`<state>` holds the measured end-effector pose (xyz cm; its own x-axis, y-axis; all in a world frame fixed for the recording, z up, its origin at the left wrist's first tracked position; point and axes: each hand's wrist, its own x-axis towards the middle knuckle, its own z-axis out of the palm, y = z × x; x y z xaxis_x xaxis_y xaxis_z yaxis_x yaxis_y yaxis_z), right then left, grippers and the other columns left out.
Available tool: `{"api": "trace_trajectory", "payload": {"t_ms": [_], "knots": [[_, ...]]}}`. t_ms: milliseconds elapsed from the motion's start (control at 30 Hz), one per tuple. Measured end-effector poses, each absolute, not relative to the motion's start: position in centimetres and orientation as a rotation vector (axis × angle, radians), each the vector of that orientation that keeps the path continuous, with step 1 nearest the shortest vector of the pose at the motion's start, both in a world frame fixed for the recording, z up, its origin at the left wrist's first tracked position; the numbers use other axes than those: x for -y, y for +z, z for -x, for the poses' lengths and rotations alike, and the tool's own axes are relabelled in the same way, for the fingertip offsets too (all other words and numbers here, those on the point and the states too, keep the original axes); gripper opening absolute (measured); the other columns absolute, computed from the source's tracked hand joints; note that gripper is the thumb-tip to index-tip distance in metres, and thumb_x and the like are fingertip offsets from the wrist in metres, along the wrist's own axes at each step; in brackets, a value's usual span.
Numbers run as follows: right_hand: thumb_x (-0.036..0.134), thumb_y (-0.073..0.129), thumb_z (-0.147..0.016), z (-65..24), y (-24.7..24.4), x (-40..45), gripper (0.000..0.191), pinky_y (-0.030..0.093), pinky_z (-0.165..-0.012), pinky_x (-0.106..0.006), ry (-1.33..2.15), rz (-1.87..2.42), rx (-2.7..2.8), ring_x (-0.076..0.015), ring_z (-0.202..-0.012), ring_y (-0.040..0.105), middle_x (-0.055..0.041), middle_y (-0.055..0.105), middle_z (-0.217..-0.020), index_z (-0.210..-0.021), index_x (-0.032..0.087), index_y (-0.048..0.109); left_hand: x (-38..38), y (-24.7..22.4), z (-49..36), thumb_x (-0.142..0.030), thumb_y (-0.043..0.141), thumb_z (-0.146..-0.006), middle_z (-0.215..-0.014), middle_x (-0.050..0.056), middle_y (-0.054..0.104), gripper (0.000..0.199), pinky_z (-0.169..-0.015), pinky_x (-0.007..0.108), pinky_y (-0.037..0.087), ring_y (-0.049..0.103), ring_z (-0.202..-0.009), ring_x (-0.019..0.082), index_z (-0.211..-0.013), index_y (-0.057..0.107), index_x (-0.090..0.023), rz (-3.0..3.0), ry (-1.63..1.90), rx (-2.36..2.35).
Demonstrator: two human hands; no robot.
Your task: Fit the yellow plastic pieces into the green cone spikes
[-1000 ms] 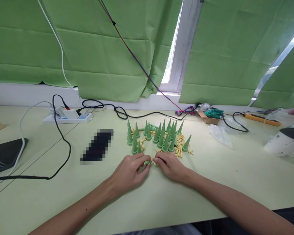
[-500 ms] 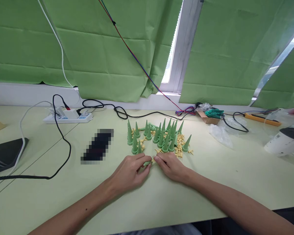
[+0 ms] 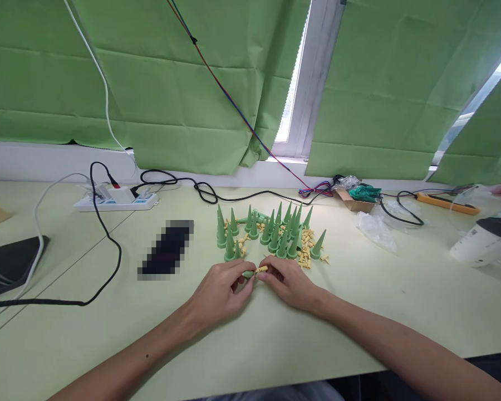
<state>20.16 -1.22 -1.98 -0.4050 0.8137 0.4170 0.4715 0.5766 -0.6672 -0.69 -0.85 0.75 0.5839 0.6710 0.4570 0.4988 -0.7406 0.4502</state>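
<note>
My left hand (image 3: 227,287) is closed around a green plastic spike (image 3: 247,274), whose end shows between thumb and fingers. Pinched in my right hand (image 3: 287,281) is a small yellow plastic piece (image 3: 261,269), its end close against the green one; whether they are joined I cannot tell. Just beyond my hands stand several green spikes (image 3: 283,244) with round bases, pointing up. Loose yellow pieces (image 3: 304,257) lie scattered among and beside them.
A pixelated dark rectangle (image 3: 167,248) lies left of the spikes. Behind are a power strip (image 3: 146,201) and a black cable (image 3: 250,197). To the right are a small cardboard box (image 3: 354,203), plastic bags (image 3: 378,231) and a white container (image 3: 482,245).
My right fingers have shifted slightly and now show more of the yellow piece. The green spike in my left hand has turned a little. The standing spikes have not moved.
</note>
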Motion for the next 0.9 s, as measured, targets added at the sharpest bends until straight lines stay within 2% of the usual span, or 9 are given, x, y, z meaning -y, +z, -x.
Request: {"api": "trace_trajectory", "payload": {"t_ms": [267, 467, 633, 900], "knots": [[0.031, 0.045, -0.102, -20.21, -2.08, 1.13, 0.027, 0.037, -0.061, -0.023, 0.530, 0.954, 2.091, -0.0124, -0.061, 0.048, 0.0023, 0.053, -0.066, -0.079, 0.021, 0.054, 0.82, 0.51, 0.70, -0.018, 0.051, -0.093, -0.068, -0.001, 0.055, 0.016, -0.053, 0.023, 0.035, 0.048, -0.054, 0.011, -0.096, 0.067, -0.016, -2.613, 0.883, -0.916], [0.031, 0.042, -0.102, -20.22, -1.83, 1.31, 0.033, 0.031, -0.058, -0.024, 0.529, 0.987, 2.123, -0.0114, -0.056, 0.040, 0.0047, 0.041, -0.061, -0.071, 0.021, 0.043, 0.86, 0.60, 0.71, -0.019, 0.050, -0.094, -0.068, -0.001, 0.054, 0.015, -0.053, 0.023, 0.035, 0.047, -0.054, 0.011, -0.093, 0.065, -0.017, -2.640, 0.846, -0.892], [0.031, 0.041, -0.102, -20.27, -1.87, 1.45, 0.033, 0.029, -0.057, -0.024, 0.554, 1.028, 2.128, -0.0113, -0.055, 0.037, 0.0054, 0.038, -0.060, -0.071, 0.022, 0.038, 0.99, 0.69, 0.73, -0.018, 0.051, -0.094, -0.068, -0.001, 0.054, 0.014, -0.053, 0.023, 0.035, 0.048, -0.053, 0.011, -0.092, 0.064, -0.017, -2.646, 0.857, -0.885], [0.031, 0.039, -0.103, -20.24, -1.83, 1.28, 0.032, 0.030, -0.058, -0.024, 0.543, 1.047, 2.134, -0.0116, -0.056, 0.038, 0.0052, 0.040, -0.061, -0.073, 0.022, 0.041, 0.87, 0.73, 0.71, -0.017, 0.051, -0.093, -0.069, -0.001, 0.056, 0.018, -0.051, 0.023, 0.035, 0.047, -0.052, 0.010, -0.101, 0.067, -0.018, -2.649, 0.888, -0.912]]}}
